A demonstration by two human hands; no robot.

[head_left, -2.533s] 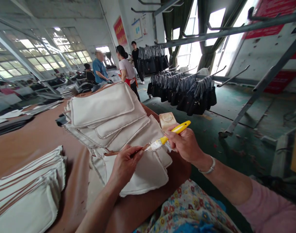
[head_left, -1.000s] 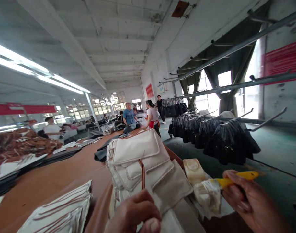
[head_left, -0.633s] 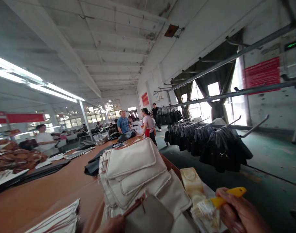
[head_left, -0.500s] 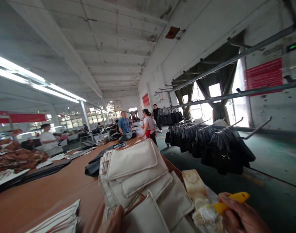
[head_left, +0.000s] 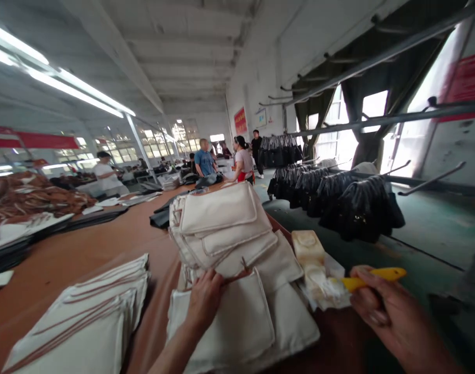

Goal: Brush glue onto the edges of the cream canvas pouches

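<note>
I note the left hand now rests flat on the top cream fabric panel, fingers spread near the panel's upper edge where a brown trim strip shows; its grip is apart, pressing rather than pinching. A moment ago this hand sat lower and the panel was lifted on edge; the panel now lies flat on the surface, atop the overlapping fanned stack of panels. I judge that one piece has just been laid down.

The right hand has its grip clamped on the yellow-handled brush, whose bristle end sits at the pale glue-caked pot just beside the stack. The brush has drawn away from the panel edge it touched earlier, which suggests reloading.

A second pile of panels lies to the left, well apart. Other people stand far down the hall.
</note>
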